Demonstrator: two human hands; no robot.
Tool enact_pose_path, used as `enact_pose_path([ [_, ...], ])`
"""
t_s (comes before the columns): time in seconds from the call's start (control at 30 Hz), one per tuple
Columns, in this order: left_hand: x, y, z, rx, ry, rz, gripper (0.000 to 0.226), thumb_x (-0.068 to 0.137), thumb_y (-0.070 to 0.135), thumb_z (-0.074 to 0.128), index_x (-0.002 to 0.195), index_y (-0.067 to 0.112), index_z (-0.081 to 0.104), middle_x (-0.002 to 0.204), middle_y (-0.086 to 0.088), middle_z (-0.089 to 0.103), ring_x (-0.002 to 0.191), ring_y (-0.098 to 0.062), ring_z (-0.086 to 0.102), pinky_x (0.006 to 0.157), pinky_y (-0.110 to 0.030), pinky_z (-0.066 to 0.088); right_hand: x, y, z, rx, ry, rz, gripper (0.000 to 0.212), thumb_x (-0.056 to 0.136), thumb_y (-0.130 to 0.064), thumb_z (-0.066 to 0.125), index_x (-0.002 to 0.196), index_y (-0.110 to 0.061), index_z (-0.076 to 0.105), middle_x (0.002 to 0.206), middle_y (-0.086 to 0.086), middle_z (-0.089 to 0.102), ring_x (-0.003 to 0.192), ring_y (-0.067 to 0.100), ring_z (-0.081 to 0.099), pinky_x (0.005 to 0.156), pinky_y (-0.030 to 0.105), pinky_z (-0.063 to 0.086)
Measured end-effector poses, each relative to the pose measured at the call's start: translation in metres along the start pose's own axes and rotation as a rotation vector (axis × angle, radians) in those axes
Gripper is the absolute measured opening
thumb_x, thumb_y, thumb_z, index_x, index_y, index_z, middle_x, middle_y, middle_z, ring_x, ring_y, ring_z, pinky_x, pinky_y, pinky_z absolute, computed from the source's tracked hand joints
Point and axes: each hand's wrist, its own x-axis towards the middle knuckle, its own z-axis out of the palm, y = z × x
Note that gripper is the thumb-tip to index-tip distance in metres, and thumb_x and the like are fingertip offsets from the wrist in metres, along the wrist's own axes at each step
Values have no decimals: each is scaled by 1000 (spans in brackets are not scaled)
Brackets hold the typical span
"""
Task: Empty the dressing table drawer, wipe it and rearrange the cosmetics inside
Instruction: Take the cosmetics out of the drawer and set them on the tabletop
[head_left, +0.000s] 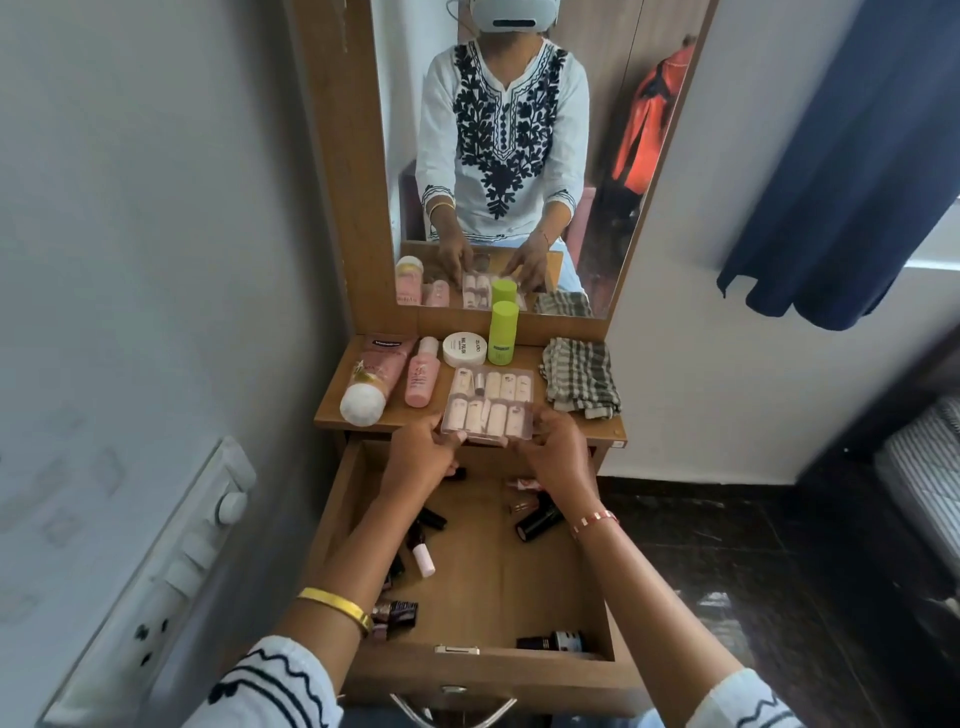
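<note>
Holding the clear plastic pack of small tubes (489, 401) by its near corners, the left hand (422, 456) and the right hand (558, 451) each had fingers curled round an edge — one hand per side. The pack lay flat at the front edge of the worktop (592, 423), partly over the open drawer (498, 577), its long axis running left to right; inside it were two rows of pale tubes standing front to back, about ten in all, though the exact count was hard to read.

Behind it on the worktop stood one green bottle (503, 332), upright, and one white round jar (464, 348) just beside it. Two pink containers lay on their sides to the left: a large pink tube (375, 380) with its white cap toward the person, and a smaller pink bottle (422, 373) pointing front to back. One checked cloth (581, 376) lay folded on the right.

Below, the drawer held scattered small cosmetics — a dark lipstick tube (537, 524) lying slantwise on the right, a white-capped nail polish bottle (421, 552) at the left, a patterned item (397, 613) near the left wrist, and a dark bottle (556, 642) lying along the front wall.
</note>
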Motion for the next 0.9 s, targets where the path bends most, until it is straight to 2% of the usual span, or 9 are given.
enact_pose_path([
  [0.2, 2, 0, 5, 45, 38, 4, 46, 89, 21, 58, 132, 10, 47, 80, -3, 64, 68, -16, 66, 60, -26, 54, 8, 1, -1, -18, -4, 15, 43, 82, -9, 68, 124, -13, 57, 123, 3, 62, 112, 16, 58, 87, 20, 45],
  [0.33, -7, -3, 4, 92, 89, 35, 51, 91, 22, 54, 139, 10, 37, 82, -1, 65, 81, -19, 66, 80, -36, 55, 0, 3, -2, -44, 74, -3, 43, 84, -11, 67, 125, -13, 55, 124, 1, 59, 114, 17, 56, 87, 21, 49],
  [0.37, -12, -5, 4, 89, 111, 52, 52, 92, 21, 53, 139, 11, 36, 82, 0, 65, 83, -18, 65, 82, -34, 52, -6, 4, -4, -28, 110, -6, 42, 85, -12, 66, 125, -13, 54, 123, 0, 58, 111, 15, 56, 79, 16, 51],
  [0.47, -31, -13, 5, 33, 158, 68, 47, 93, 17, 50, 138, 14, 38, 79, 1, 63, 84, -13, 61, 80, -26, 44, -24, 10, -10, 64, 160, -11, 29, 89, -12, 61, 118, -12, 57, 107, -3, 60, 88, 8, 59, 51, 5, 44],
  [0.57, -47, -28, 12, 4, 114, 20, 40, 93, 17, 47, 133, 17, 45, 83, 3, 63, 87, -17, 63, 84, -35, 51, -43, 22, -12, 116, 102, 13, 12, 89, -10, 59, 99, -16, 63, 84, -10, 62, 78, 4, 62, 55, 6, 46],
  [0.63, -55, -36, 18, 5, 56, -17, 36, 93, 16, 46, 129, 17, 49, 87, 4, 63, 87, -19, 64, 80, -37, 53, -51, 34, -9, -40, -17, 24, 9, 88, -13, 61, 93, -19, 64, 84, -9, 64, 79, 7, 62, 67, 14, 51],
  [0.73, -66, -44, 25, -5, -24, -52, 31, 93, 15, 46, 124, 14, 54, 88, 3, 64, 87, -21, 65, 75, -39, 53, -64, 45, -5, -434, -391, 69, 21, 85, -17, 64, 104, -10, 66, 105, 6, 66, 96, 21, 62, 85, 28, 50],
  [0.83, -77, -52, 31, -57, -113, -114, 27, 94, 13, 46, 119, 11, 55, 82, 5, 62, 81, -18, 62, 83, -39, 51, -78, 51, 0, -691, -772, 140, 33, 83, -12, 65, 115, -7, 63, 117, 8, 63, 107, 25, 60, 91, 32, 50],
  [0.9, -81, -57, 32, -45, -174, -135, 24, 95, 12, 44, 116, 12, 56, 84, 4, 62, 79, -14, 61, 83, -35, 50, -82, 55, 5, -856, -902, 161, 33, 86, -10, 61, 119, -5, 62, 120, 11, 62, 109, 28, 59, 92, 35, 49],
])
